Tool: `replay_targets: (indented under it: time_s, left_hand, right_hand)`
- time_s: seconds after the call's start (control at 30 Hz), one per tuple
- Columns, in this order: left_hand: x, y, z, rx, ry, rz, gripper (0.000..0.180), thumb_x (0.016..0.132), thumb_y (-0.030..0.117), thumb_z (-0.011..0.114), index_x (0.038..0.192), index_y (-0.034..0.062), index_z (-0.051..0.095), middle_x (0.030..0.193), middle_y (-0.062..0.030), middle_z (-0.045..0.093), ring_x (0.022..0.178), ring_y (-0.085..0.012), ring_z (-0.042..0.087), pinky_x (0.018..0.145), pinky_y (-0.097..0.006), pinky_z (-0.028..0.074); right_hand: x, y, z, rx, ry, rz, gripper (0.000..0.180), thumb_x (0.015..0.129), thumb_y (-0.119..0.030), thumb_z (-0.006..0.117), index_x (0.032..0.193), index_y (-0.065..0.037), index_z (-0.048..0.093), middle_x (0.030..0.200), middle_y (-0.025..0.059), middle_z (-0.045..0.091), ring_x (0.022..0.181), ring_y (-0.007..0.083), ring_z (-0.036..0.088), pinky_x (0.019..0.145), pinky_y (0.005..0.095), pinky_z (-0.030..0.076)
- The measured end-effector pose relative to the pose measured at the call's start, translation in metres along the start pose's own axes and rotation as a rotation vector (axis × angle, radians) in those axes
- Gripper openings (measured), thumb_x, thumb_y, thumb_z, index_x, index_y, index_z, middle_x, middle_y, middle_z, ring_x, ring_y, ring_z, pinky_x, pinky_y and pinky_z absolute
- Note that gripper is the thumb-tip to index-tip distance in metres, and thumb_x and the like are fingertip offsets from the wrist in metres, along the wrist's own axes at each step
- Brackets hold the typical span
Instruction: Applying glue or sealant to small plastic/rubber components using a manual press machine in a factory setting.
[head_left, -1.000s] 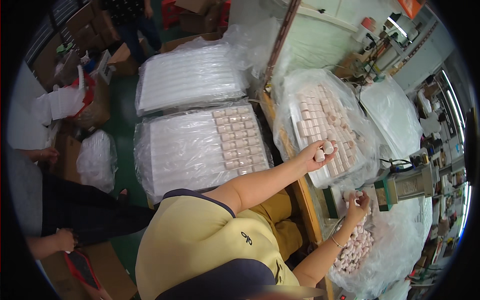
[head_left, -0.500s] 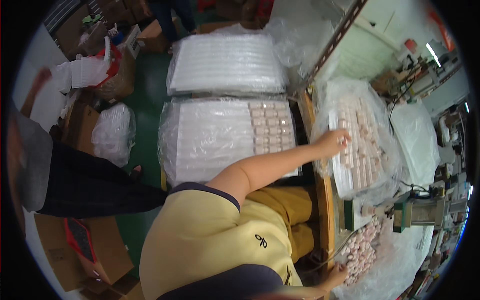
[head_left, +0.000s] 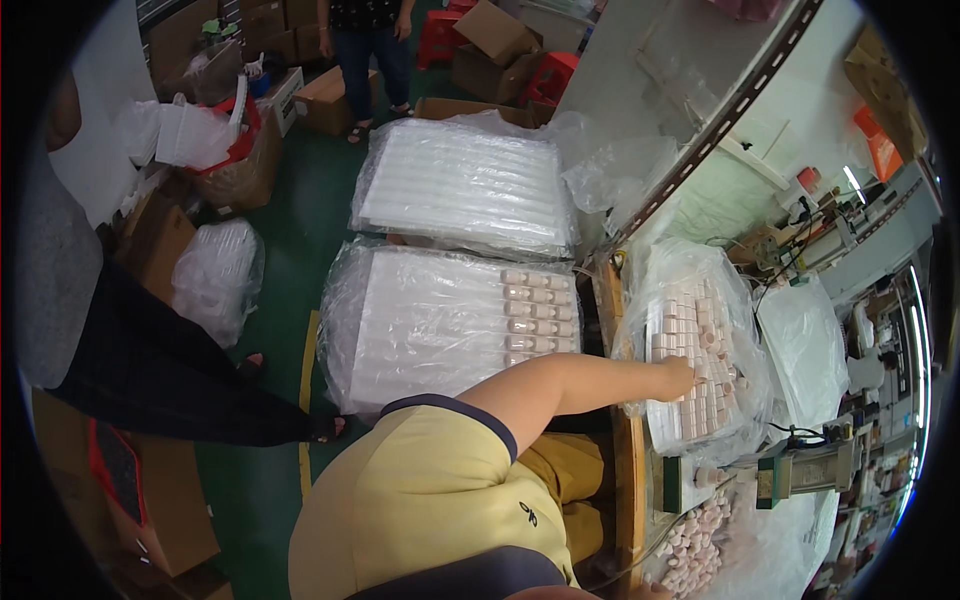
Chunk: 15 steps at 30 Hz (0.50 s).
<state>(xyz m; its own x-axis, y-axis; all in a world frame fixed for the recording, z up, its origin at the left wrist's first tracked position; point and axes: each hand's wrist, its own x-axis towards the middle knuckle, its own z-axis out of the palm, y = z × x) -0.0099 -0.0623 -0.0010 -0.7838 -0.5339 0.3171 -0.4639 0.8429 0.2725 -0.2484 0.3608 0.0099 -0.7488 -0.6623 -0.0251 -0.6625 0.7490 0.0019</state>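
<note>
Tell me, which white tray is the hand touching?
The plastic-lined tray on the bench, filled with small pale caps. The left hand rests on it. The two bagged trays on the floor side lie apart, untouched: one partly filled, one empty.

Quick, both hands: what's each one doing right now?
Left hand: on the tray of small pink caps; grip cannot be told.
Right hand: out of view.

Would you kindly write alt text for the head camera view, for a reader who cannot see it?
Seen from above, a person in a yellow shirt reaches their left hand onto a bag-lined tray of small pale caps on a workbench. Beside them lie two plastic-wrapped white trays; loose caps are heaped near the bottom edge.
</note>
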Motion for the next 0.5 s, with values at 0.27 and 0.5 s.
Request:
replay_targets:
  time_s: [0.27,0.5]
  left_hand:
    - [-0.007,0.016,-0.015,0.287,-0.254,0.064,0.015,0.073,0.013,0.061,0.084,0.0075,0.071,0.088,-0.0101,0.067,0.092,-0.0304,0.061,0.07,-0.04,0.052]
    - [-0.033,0.021,-0.024,-0.611,0.122,-0.131,0.04,0.065,0.025,0.073,0.1,0.0073,0.063,0.091,-0.0122,0.066,0.084,-0.0304,0.063,0.071,-0.038,0.051]
  right_hand:
    - [0.013,0.01,-0.003,0.172,0.136,0.041,0.056,0.085,-0.047,0.057,0.11,0.002,0.063,0.096,0.0196,0.067,0.088,0.0321,0.065,0.076,0.0381,0.05]
    - [-0.001,0.015,-0.007,0.352,0.282,0.083,0.058,0.086,-0.048,0.055,0.113,0.003,0.061,0.097,0.0202,0.067,0.087,0.032,0.065,0.075,0.038,0.051]
